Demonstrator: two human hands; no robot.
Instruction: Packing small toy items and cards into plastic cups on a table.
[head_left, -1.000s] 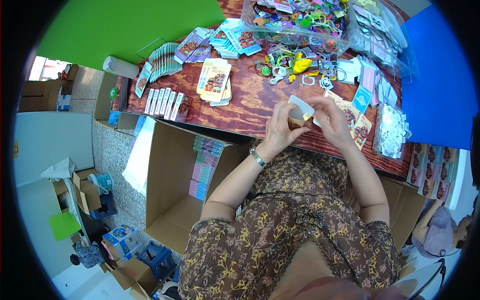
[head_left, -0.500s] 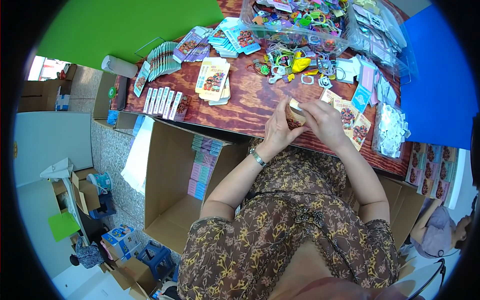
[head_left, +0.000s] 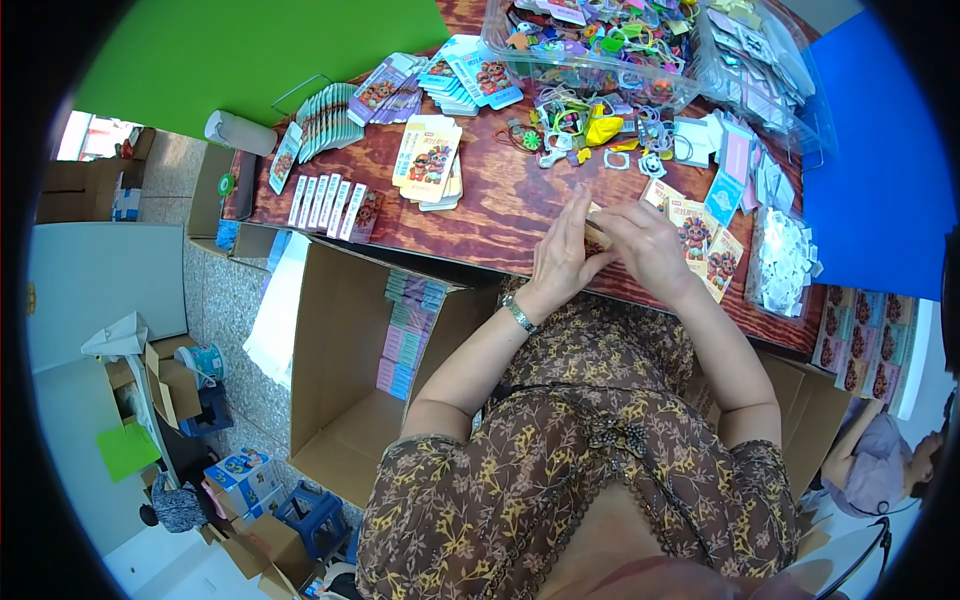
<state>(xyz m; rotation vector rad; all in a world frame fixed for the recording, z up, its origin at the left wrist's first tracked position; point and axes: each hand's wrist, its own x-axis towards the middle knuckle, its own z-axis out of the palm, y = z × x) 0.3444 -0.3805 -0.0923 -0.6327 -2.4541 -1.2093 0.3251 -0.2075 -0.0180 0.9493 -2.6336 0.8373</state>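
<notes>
At the near edge of a wooden table (head_left: 500, 210), an open cardboard box (head_left: 340, 380) stands below and left of it, stacked packets inside. The left hand (head_left: 560, 258) presses flat against a small cream packet (head_left: 597, 232), and the right hand (head_left: 645, 245) curls its fingers over the same packet. Printed cards (head_left: 705, 250) lie just right of the hands on the table.

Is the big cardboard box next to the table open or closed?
Open. The cardboard box has its top flaps spread wide, showing a stack of flat packets against its far wall and bare cardboard floor.
</notes>
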